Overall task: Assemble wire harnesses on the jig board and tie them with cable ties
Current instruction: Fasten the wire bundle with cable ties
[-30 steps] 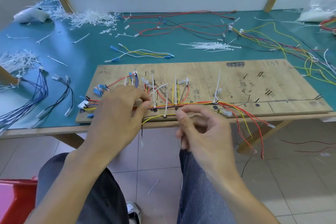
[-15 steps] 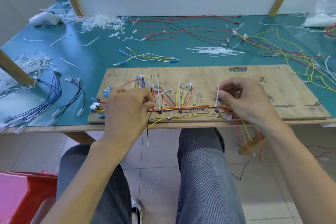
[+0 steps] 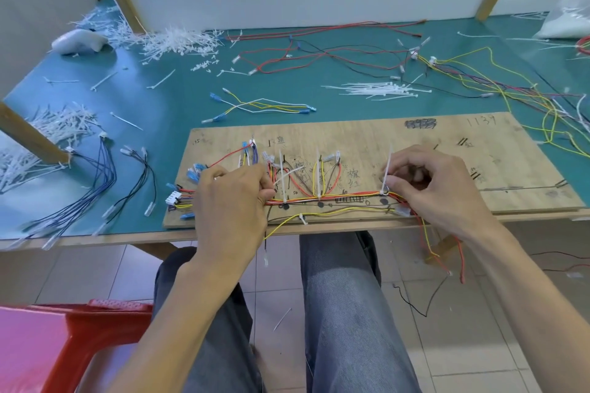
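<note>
Wooden jig board [image 3: 447,143] carries the wire bundle [image 3: 344,196], gripped by curled fingers of the left hand [image 3: 230,201], while fingers of the right hand [image 3: 440,188] pinch an upright cable tie [image 3: 388,166].

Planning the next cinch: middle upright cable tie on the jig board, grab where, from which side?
Probably pinch the middle cable tie by its free tail near the top, from above. It stands upright off the wire bundle; wire loops crowd its base, and the left hand and right hand flank it.
</note>
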Motion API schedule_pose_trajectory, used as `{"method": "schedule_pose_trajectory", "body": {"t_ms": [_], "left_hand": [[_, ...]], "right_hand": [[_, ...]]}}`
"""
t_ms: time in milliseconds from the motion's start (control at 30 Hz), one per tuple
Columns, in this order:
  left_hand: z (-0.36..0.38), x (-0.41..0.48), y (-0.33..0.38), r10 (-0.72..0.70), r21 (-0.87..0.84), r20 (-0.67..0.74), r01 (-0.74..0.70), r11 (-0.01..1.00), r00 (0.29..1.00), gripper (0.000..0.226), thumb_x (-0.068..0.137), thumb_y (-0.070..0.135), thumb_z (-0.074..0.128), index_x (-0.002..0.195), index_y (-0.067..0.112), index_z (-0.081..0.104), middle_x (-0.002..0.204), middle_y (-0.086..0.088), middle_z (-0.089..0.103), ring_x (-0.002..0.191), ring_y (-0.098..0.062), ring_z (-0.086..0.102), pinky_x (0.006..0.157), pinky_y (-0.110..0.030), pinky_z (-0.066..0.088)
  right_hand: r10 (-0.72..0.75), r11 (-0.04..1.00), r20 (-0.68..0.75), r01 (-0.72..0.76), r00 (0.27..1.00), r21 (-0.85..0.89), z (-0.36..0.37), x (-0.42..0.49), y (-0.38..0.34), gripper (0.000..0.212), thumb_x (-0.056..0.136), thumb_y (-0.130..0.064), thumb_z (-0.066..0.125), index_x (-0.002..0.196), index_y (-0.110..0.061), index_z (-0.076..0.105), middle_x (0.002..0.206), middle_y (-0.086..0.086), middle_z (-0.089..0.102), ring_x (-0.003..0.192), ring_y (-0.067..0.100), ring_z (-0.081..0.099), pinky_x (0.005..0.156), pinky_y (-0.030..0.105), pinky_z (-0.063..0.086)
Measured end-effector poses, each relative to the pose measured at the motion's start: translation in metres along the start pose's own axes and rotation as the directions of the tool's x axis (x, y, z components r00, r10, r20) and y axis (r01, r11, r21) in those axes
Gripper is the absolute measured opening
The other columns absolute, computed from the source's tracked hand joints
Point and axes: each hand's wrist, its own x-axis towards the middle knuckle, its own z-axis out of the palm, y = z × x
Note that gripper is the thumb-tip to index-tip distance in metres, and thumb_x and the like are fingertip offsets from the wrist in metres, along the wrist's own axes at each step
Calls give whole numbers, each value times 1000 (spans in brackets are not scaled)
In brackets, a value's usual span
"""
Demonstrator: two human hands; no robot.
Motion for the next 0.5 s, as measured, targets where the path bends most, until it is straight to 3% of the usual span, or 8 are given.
{"method": "schedule_pose_trajectory", "body": {"t_ms": [167,300,500], "left_hand": [[0,-3,2,50,37,-57,-48,998,997,27,74,20,93,77,27,68,70,10,70,73,-21,52,73,-36,46],[3,-4,2,72,83,-91,-65,994,993,36,68,11,96,73,26,63,65,12,65,66,-11,32,74,-30,37],[6,-9,0,34,-26,-113,-37,999,993,22,76,7,88,77,24,74,71,10,71,73,-1,27,76,-30,38]], "right_hand": [[10,1000,-33,-10,999,-10,5,4,2,28,83,2,81,76,-23,73,88,-5,73,71,12,58,63,16,40],[-6,999,-64,3,998,-48,11,1,2,28,83,5,78,74,-20,70,81,-4,69,66,13,56,61,16,39],[-54,992,-63,46,997,-120,14,4,-4,23,82,10,74,75,-11,70,83,3,68,76,27,61,71,36,47]]}}
